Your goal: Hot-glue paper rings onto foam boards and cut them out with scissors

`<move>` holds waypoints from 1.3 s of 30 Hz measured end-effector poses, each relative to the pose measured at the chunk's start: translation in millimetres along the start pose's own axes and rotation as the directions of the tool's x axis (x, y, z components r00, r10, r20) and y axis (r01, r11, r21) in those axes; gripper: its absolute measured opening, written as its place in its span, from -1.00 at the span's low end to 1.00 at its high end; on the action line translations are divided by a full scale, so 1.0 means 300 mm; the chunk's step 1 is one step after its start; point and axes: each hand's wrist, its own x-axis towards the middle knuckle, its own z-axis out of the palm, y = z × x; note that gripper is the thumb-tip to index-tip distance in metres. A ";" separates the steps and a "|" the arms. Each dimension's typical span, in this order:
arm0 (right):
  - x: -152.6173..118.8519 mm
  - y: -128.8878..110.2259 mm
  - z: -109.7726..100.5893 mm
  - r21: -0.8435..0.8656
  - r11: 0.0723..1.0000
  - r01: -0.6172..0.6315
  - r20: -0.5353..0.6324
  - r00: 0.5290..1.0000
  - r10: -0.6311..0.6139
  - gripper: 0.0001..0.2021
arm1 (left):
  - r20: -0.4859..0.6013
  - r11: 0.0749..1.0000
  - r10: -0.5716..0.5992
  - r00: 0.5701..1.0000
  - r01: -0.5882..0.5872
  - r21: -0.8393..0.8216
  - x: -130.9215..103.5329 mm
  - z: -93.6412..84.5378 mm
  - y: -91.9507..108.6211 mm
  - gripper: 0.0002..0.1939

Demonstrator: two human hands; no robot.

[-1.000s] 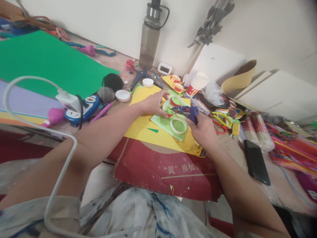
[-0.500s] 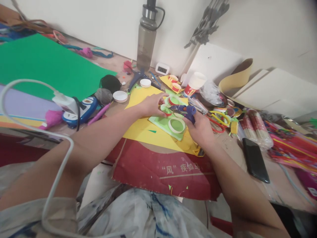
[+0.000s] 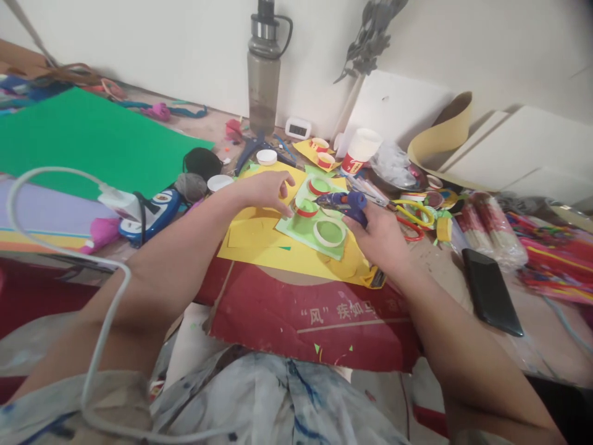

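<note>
My right hand is wrapped round a purple glue gun, its nozzle pointing left over the paper rings. Bare and with fingers apart, my left hand hovers just left of the rings. A small ring with a red outer side stands on light green paper below the nozzle. Behind it is another red-sided ring, and a wider pale ring is nearer me. Yellow paper lies beneath them.
A red cardboard sheet covers the near edge. Around the work are scissors with yellow handles, a paper cup, a water bottle, a black phone and green sheet. A white cable crosses near my left arm.
My left hand has drawn back to the left from the small rings, and its fingers have come apart. The glue gun stays beside the rings in my right hand. The view has shifted slightly.
</note>
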 end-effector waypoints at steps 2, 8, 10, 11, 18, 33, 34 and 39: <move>0.001 -0.002 0.001 0.014 1.000 0.004 -0.002 1.000 -0.003 -0.68 | 0.028 1.000 -0.007 1.000 0.007 0.013 -0.013 -0.006 0.014 -0.25; 0.006 0.000 0.004 0.002 1.000 0.013 0.040 0.999 -0.013 -0.69 | -0.028 0.968 -0.200 0.979 0.202 0.146 -0.044 0.021 0.125 -0.62; 0.008 0.004 0.007 -0.011 1.000 0.014 0.043 0.999 -0.014 -0.71 | 0.023 0.960 -0.246 0.969 0.240 0.145 -0.054 0.028 0.162 -0.77; 0.009 0.005 0.008 -0.017 1.000 0.011 0.043 0.999 -0.010 -0.71 | 0.047 0.960 -0.255 0.966 0.247 0.132 -0.060 0.031 0.179 -0.81; 0.016 -0.002 -0.003 -0.008 0.999 0.039 0.086 0.996 -0.039 -0.76 | 0.200 0.965 -0.262 0.944 0.253 0.071 -0.120 0.035 0.245 -0.73; 0.002 -0.038 0.023 0.002 1.000 0.005 0.076 0.997 -0.005 -0.85 | -0.133 0.954 0.130 0.983 -0.160 -0.254 -0.038 0.032 -0.013 -0.64; 0.002 -0.036 0.024 0.005 1.000 -0.001 0.080 0.997 0.000 -0.85 | -0.111 0.946 0.147 0.983 -0.172 -0.274 -0.042 0.034 -0.016 -0.61; 0.002 -0.016 0.032 0.046 0.999 -0.013 0.070 0.998 0.010 -0.84 | -0.094 0.937 0.187 0.978 -0.206 -0.281 -0.049 0.029 -0.018 -0.60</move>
